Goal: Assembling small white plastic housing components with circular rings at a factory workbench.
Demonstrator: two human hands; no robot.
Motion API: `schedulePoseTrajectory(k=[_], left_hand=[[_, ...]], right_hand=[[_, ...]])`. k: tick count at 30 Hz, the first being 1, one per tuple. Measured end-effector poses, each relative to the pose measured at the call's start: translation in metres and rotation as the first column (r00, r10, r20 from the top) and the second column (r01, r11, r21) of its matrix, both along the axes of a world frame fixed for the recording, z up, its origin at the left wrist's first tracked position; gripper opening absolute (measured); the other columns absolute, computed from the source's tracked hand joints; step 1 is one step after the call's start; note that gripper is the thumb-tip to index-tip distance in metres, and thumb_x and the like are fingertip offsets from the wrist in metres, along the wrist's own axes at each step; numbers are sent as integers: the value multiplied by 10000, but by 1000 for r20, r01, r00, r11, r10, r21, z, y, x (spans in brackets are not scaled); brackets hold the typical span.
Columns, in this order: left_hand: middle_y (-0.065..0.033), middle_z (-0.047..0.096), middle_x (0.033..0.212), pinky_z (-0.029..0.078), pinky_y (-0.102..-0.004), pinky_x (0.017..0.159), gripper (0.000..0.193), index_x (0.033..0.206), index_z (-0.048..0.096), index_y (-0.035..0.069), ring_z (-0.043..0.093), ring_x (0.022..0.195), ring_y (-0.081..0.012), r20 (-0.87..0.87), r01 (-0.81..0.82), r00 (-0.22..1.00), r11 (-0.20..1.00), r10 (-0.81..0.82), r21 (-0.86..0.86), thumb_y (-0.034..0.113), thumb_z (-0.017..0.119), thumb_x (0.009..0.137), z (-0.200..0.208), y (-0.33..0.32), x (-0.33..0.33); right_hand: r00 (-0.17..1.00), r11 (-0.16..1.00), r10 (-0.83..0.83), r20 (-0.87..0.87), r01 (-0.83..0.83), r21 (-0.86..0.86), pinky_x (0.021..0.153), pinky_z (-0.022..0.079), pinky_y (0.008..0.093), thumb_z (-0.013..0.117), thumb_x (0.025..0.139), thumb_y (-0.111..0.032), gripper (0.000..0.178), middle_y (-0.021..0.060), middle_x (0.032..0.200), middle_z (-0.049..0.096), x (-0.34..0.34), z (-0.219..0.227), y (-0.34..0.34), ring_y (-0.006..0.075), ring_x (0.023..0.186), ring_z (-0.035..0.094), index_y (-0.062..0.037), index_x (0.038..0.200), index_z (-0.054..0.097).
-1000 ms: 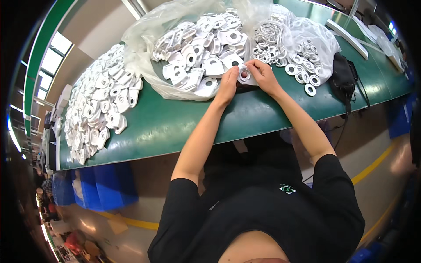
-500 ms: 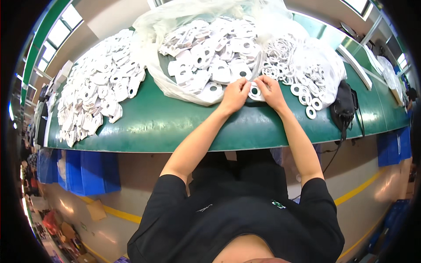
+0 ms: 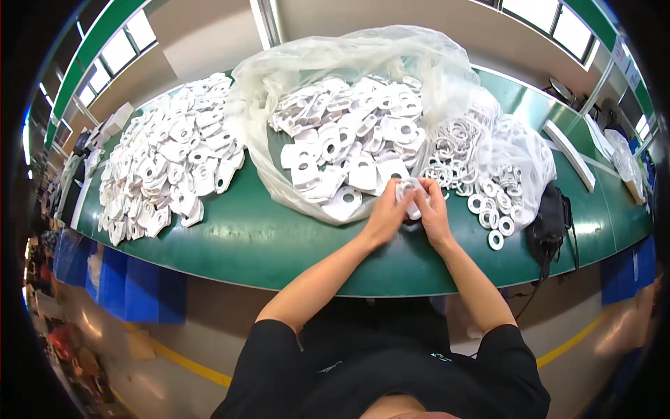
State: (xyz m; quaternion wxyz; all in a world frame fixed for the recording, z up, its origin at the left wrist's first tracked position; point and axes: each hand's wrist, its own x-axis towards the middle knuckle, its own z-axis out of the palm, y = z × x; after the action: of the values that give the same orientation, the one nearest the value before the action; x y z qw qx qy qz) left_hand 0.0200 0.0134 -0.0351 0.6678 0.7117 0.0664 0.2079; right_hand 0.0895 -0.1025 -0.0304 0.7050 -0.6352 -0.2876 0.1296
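Both of my hands hold one white plastic part with a round hole (image 3: 410,190) just above the green table. My left hand (image 3: 388,213) closes on its left side, and my right hand (image 3: 434,211) grips the right side. The fingers cover much of the part. Just beyond them, a translucent plastic bag (image 3: 259,164) lies open around a heap of white plates with holes (image 3: 349,143). To the right of my hands, white rings (image 3: 481,199) spill from a second clear bag (image 3: 527,143).
A large pile of similar white plates (image 3: 164,160) covers the left part of the green table (image 3: 279,258). At the right are a black bag with straps (image 3: 548,220) and a long white strip (image 3: 569,155). Blue bins (image 3: 143,286) stand below the table's left edge.
The view has tilted up, so the table sits lower in the picture. My hands have tilted the white part up from its flatter position, and both still hold it.
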Motion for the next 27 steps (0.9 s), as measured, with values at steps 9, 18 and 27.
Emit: schedulePoseTrajectory(k=[9,18,27], left_hand=[[-192,575,1030,470,-366,776,427,1196,399,23,602,913,-298,14,126,991,973,-131,191,104,628,844,5,-11,-8],[-91,511,1072,442,-320,842,468,1255,373,18,525,962,-174,20,300,954,954,-299,-21,71,575,836,16,5,-13],[-12,559,926,433,-227,612,500,1233,443,41,522,765,-82,-279,341,893,936,-353,-92,101,605,764,77,57,-34]], right_hand=[[999,1000,5,-48,-6,-25,794,436,245,691,824,-115,303,29,953,555,3,6,-9,97,876,525,-31,1054,512],[999,1000,20,-26,-20,8,636,418,174,606,911,-134,120,-13,779,587,16,8,-16,38,711,529,-27,897,555],[913,897,-2,408,182,-402,576,408,257,590,908,-214,298,53,640,566,18,40,-54,100,595,495,25,731,596]])
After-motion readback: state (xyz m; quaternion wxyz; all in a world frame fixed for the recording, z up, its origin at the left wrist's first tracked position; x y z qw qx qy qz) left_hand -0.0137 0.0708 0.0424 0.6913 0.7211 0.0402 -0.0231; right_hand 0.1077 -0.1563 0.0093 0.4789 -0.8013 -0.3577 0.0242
